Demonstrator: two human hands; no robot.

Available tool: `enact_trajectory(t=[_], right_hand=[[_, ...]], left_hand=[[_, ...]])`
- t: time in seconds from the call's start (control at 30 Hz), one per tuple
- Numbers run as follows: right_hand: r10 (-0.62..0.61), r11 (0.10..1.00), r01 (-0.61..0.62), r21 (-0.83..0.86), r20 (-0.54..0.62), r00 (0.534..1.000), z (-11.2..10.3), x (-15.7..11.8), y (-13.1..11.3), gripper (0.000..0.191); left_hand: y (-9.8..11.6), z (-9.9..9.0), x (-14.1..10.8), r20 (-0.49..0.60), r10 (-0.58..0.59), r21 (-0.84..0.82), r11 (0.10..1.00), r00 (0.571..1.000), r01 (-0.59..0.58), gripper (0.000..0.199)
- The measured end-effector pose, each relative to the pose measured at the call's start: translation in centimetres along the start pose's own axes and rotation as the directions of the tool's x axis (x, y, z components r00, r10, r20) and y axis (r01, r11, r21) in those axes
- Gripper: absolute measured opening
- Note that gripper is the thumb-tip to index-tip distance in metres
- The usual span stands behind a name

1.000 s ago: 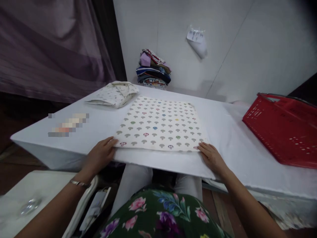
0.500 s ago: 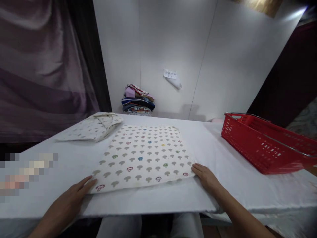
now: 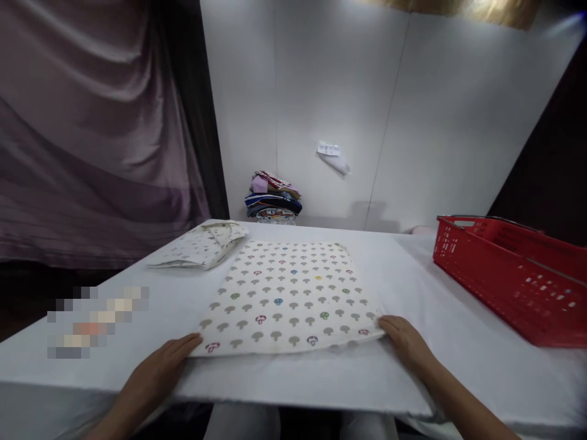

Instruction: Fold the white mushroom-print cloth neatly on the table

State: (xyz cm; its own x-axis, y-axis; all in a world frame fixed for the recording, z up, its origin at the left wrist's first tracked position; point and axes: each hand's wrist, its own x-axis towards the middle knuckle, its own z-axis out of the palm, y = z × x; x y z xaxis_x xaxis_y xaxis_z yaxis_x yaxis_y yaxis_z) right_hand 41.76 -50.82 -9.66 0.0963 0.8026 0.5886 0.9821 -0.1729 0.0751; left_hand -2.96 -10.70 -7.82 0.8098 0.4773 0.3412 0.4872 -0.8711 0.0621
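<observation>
A white cloth [image 3: 293,287] printed with grey and coloured mushrooms lies flat in front of me, folded into a rough square. At its near left corner, my left hand [image 3: 167,362] is closed, with the fingertips gripping the fabric. My right hand [image 3: 406,342] pinches the near right corner in the same way, its thumb mostly hidden. Between the hands the near edge runs almost straight and looks slightly raised. Beyond it to the left rests another folded cloth [image 3: 199,245] with a similar small print.
A red plastic basket [image 3: 499,281] with metal handles stands at the right. Against the back wall sits a stack of folded fabrics [image 3: 274,201]. White covering drapes the table [image 3: 394,263]. A pixelated patch hides something at the left. A paper label [image 3: 329,150] hangs on the wall.
My left fingers, apart at the corner before, have closed on it. The right fingers have also drawn together on their corner. The whole view has shifted, so everything sits farther right.
</observation>
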Motion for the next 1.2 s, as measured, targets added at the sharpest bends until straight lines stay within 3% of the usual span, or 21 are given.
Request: enact_trajectory(t=[0.2,0.3,0.5,0.63,0.73,0.87,1.0,1.1,1.2], right_hand=[[-0.016,1.000,0.016,-0.006,-0.022,1.000,-1.2,-1.2,-0.4,0.037],[0.010,1.000,-0.009,-0.011,0.022,1.000,-1.5,-2.2,-1.1,0.037],[0.052,0.999,-0.051,-0.005,0.108,0.993,-1.3,-3.2,-1.8,0.037],[0.076,0.997,-0.073,-0.040,0.078,0.994,-1.2,-4.0,-1.3,0.038],[0.163,0.986,-0.161,-0.037,0.076,0.984,-1.0,-4.4,-0.9,0.042],[0.281,0.957,-0.284,0.052,0.070,0.957,-0.4,-3.8,-0.4,0.037],[0.373,0.902,-0.353,0.250,-0.039,0.927,0.0,-1.7,-0.6,0.030],[0.464,0.828,-0.404,0.389,-0.071,0.883,-0.4,0.0,-1.5,0.028],[0.522,0.759,-0.407,0.509,-0.100,0.847,-1.0,1.6,-2.6,0.025]], left_hand=[[0.8,-2.3,-0.7,-0.053,-0.018,0.011,1.000,0.998,0.019,0.039],[0.3,-2.2,-1.4,-0.054,-0.028,-0.003,1.000,0.998,0.028,0.036],[-1.3,-0.7,-2.1,0.080,0.019,-0.032,0.999,0.997,-0.017,0.035],[0.3,-1.7,-2.1,0.136,0.013,-0.008,1.000,0.991,-0.012,0.040],[4.3,-2.7,-1.6,0.080,0.010,-0.036,0.999,0.997,-0.007,0.049],[13.3,-3.0,1.0,0.074,0.136,-0.226,0.967,0.988,-0.116,0.051],[23.1,-1.9,5.8,0.113,0.333,-0.447,0.859,0.936,-0.252,0.052],[29.4,-0.7,9.2,0.098,0.375,-0.499,0.820,0.922,-0.281,0.061],[34.2,0.7,11.7,0.117,0.377,-0.483,0.830,0.919,-0.279,0.059]])
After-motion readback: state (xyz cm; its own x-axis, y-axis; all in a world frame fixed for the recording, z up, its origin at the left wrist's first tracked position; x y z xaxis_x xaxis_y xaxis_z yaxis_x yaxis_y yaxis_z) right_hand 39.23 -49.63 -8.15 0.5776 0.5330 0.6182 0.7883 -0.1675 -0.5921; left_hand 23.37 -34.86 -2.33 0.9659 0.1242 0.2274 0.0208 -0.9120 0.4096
